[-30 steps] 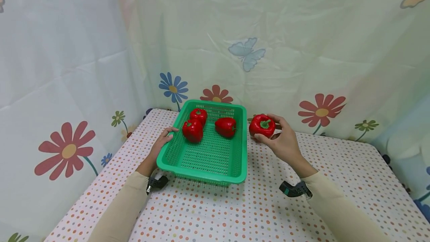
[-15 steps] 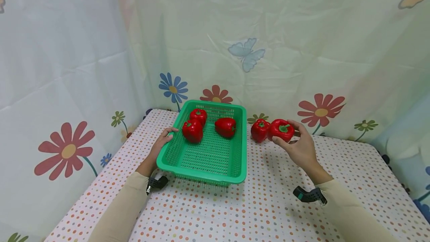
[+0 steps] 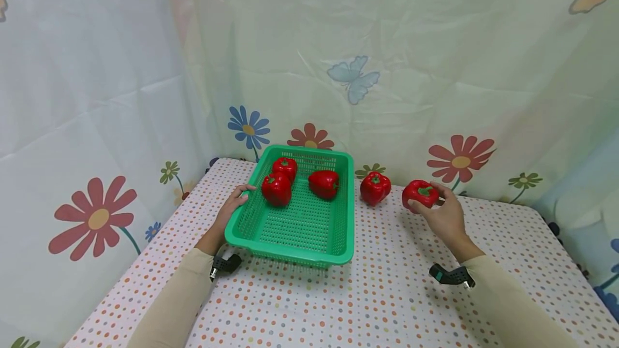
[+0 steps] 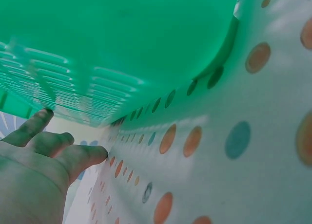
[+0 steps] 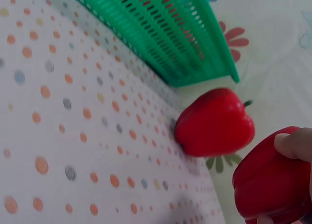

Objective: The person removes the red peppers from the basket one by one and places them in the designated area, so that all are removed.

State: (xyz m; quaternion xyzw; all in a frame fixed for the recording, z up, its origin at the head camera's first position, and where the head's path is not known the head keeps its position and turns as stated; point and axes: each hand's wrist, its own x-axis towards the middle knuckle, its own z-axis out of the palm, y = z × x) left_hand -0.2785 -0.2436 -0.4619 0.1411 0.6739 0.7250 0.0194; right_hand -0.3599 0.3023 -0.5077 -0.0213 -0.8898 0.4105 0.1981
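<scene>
In the head view my right hand [image 3: 446, 219] grips a red bell pepper [image 3: 419, 194] between thumb and fingers, its green stem angled up. The right wrist view shows this held pepper [image 5: 273, 180] with the thumb across it. A second red bell pepper [image 3: 375, 188] stands upright on the table between the basket and my right hand. My left hand [image 3: 233, 205] lies at the left side of the green plastic basket [image 3: 290, 251], fingertips at its rim. Seen from the left wrist, its fingers [image 4: 80, 158] stretch out along the basket's outer wall.
Inside the basket are three more red bell peppers: one at the back left [image 3: 285, 166], one in front of it [image 3: 276, 189], one on its side at the right [image 3: 324, 183]. A dotted cloth [image 3: 309, 305] covers the table. A flowered curtain [image 3: 387, 69] hangs behind.
My right hand has carried its bell pepper rightward and down, away from the basket. The standing pepper, earlier hidden behind it, now shows fully. My left hand and the basket stay in place.
</scene>
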